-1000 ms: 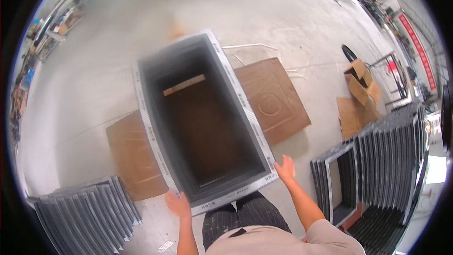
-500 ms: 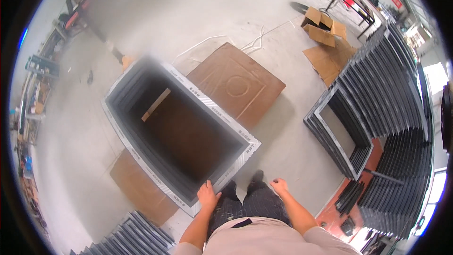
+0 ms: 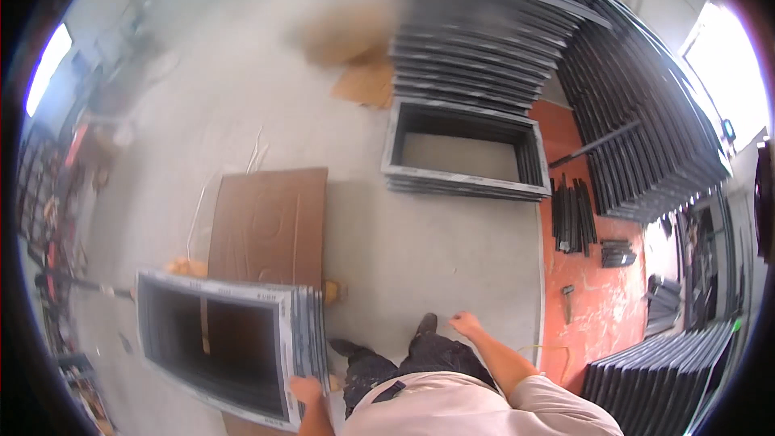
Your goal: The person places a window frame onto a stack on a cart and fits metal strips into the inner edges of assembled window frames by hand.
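At the lower left stands a stack of grey rectangular window or door frames [image 3: 284,335], with pale protective film along the top rim. My left hand [image 3: 305,390] is at the stack's near right edge, overlapping the rim. Its fingers are blurred, so whether they grip or merely touch the frame is unclear. A thin light strip [image 3: 205,327] shows inside the stack's opening. Over the grey floor, in front of my right shoe, my right hand [image 3: 465,324] hangs free with loosely bent fingers and nothing in it.
A brown cardboard sheet [image 3: 270,222] adjoins the stack's far side. Ahead lies a lower frame stack [image 3: 464,184], backed by many leaning dark frames [image 3: 476,56]. On the red floor strip [image 3: 565,307] are dark bars [image 3: 571,218] and a hammer [image 3: 567,303]. More frames [image 3: 654,379] stand at lower right.
My view and body have turned right, so the big frame stack now sits further left and lower. My left hand stays by its edge; more of the red strip shows.
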The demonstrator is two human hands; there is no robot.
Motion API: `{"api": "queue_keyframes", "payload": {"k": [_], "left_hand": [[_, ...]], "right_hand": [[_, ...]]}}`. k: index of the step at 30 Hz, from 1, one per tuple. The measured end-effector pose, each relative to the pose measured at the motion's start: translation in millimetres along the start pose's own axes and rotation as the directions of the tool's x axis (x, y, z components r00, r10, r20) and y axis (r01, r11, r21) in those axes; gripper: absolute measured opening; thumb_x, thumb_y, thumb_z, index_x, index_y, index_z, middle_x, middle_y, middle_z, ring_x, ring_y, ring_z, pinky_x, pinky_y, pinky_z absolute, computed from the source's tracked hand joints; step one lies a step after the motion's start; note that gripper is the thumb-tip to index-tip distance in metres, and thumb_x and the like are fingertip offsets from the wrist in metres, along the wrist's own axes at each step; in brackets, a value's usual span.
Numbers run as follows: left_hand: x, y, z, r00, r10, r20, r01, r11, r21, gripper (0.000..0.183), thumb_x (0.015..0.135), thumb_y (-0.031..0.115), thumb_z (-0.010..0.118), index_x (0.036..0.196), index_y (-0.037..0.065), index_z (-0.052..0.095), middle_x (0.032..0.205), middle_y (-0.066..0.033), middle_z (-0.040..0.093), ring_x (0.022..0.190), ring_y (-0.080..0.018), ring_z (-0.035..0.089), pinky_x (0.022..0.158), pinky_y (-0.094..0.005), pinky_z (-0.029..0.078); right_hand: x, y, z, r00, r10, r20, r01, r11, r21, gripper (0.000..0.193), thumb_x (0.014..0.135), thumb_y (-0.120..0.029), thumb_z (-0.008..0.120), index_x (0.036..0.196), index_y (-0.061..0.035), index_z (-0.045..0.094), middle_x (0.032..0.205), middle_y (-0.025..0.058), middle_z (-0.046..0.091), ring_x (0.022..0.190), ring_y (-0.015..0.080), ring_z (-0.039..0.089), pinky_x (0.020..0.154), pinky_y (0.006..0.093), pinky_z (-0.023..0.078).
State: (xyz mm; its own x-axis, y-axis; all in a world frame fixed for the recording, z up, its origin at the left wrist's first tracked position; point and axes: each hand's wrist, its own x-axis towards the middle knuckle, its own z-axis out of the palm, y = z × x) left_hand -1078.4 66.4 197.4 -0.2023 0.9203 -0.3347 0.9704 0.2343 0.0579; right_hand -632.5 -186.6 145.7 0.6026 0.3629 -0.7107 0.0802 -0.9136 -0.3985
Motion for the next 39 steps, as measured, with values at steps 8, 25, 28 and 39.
{"api": "queue_keyframes", "payload": {"k": [8, 25, 28, 39], "left_hand": [[-20.9, 236.2, 63.1, 0.576, 0.622, 0.53, -0.674, 0.729, -0.124, 0.037, 0.092, 0.036, 0.052, 0.102, 0.003, 0.067, 0.1, -0.0164, 0.07, 0.09, -0.0334, 0.068, 0.076, -0.044, 0.052], [-25.8, 553.7, 106.0, 0.469, 0.514, 0.718, -0.634, 0.762, -0.132, 0.036, 0.085, 0.035, 0.054, 0.094, 0.007, 0.074, 0.09, -0.0147, 0.072, 0.083, -0.0261, 0.069, 0.072, -0.0383, 0.052], [-23.3, 647.4, 101.9, 0.658, 0.218, 0.721, -0.114, 0.975, -0.19, 0.028, 0.087, 0.022, 0.053, 0.085, 0.002, 0.072, 0.083, -0.0144, 0.071, 0.078, -0.0238, 0.069, 0.063, -0.0353, 0.052], [-99.8, 945.2, 95.5, 0.499, 0.569, 0.653, -0.336, 0.822, -0.459, 0.031, 0.099, 0.025, 0.047, 0.116, 0.003, 0.057, 0.103, -0.0123, 0.068, 0.092, -0.0222, 0.067, 0.077, -0.0363, 0.054]], "right_hand": [[31.1, 218.1, -99.2, 0.894, 0.366, -0.259, -0.145, 0.781, 0.607, 0.014, 0.078, -0.01, 0.065, 0.085, 0.0015, 0.064, 0.067, 0.009, 0.063, 0.056, 0.0176, 0.062, 0.046, 0.0311, 0.05], [72.0, 210.0, -177.6, 0.82, 0.54, 0.191, -0.363, 0.231, 0.903, 0.022, 0.081, -0.008, 0.067, 0.091, 0.0119, 0.062, 0.071, 0.0186, 0.066, 0.059, 0.0276, 0.067, 0.055, 0.037, 0.059], [139.6, 203.2, -236.2, 0.867, 0.491, 0.087, -0.274, 0.324, 0.905, 0.022, 0.084, -0.009, 0.066, 0.099, 0.006, 0.061, 0.078, 0.0154, 0.067, 0.065, 0.026, 0.068, 0.057, 0.0382, 0.059], [248.7, 134.2, -439.1, 0.915, 0.387, -0.118, -0.03, 0.356, 0.934, 0.02, 0.085, -0.012, 0.064, 0.094, 0.0054, 0.065, 0.081, 0.0124, 0.069, 0.066, 0.0215, 0.067, 0.059, 0.0343, 0.057]]}}
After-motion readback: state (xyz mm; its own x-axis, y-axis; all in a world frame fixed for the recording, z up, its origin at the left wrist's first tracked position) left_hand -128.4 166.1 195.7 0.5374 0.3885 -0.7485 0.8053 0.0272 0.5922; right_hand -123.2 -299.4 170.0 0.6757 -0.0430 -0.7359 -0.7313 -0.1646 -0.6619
